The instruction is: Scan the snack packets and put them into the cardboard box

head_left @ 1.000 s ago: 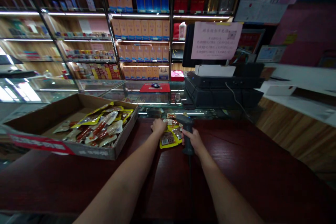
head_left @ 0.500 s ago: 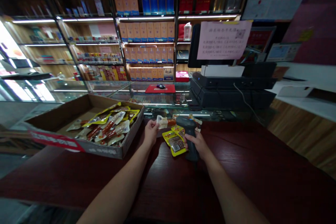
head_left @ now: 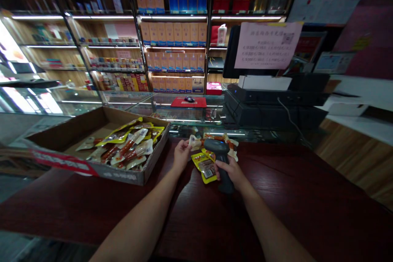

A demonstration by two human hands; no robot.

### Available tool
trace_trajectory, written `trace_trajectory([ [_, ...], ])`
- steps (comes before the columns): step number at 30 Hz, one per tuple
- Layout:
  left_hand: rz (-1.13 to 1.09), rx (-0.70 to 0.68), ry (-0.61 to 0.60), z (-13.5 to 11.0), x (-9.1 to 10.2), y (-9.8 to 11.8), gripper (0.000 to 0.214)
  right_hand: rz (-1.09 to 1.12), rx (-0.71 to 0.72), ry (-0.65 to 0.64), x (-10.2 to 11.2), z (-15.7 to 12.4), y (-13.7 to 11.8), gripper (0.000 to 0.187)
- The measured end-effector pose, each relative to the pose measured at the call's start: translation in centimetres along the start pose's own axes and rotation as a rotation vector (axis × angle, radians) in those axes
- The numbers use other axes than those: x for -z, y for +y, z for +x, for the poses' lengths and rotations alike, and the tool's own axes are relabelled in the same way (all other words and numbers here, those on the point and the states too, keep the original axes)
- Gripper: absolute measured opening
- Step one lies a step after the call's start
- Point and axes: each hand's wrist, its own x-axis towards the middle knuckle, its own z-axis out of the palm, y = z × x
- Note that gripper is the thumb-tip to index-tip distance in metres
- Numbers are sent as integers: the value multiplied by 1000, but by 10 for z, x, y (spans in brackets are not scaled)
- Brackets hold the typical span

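Observation:
My left hand (head_left: pixel 181 156) is closed, its fingertips pinching the pale end of a wrapped sausage (head_left: pixel 194 142). My right hand (head_left: pixel 232 170) is wrapped around the grip of a dark grey barcode scanner (head_left: pixel 215 146), whose head covers the sausage's other end. A small blue light shows on top of the scanner. Yellow snack packets (head_left: pixel 205 168) lie on the dark red-brown table between my hands, partly behind the scanner. More wrapped sausages (head_left: pixel 231 147) lie just beyond and to the right of the scanner head.
An open cardboard box (head_left: pixel 144 177) with several wrapped sausages and yellow packets stands left. Behind the table is a glass counter with a mouse (head_left: pixel 189 99) on a red mat (head_left: pixel 178 102). A monitor bearing a pink notice (head_left: pixel 267 45) stands right; stocked shelves (head_left: pixel 175 18) fill the back.
The scanner has shifted slightly left over the sausage, and its blue light now shows. My left hand has moved a little to the right, still pinching the sausage. The view has shifted slightly.

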Motion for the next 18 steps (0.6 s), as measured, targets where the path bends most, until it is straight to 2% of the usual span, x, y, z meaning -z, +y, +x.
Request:
trace_trajectory([
  [5, 329, -64, 85, 0, 5, -1, 16, 8, -22, 9, -4, -3, -6, 34],
  [7, 362, -73, 85, 0, 6, -2, 15, 10, -21, 15, -5, -4, -8, 35],
  [13, 323, -50, 103, 1, 6, -3, 16, 4, -19, 12, -5, -5, -12, 33],
  [18, -27, 8, 61, -1, 2, 3, 27, -13, -23, 36, -4, -4, -8, 33],
])
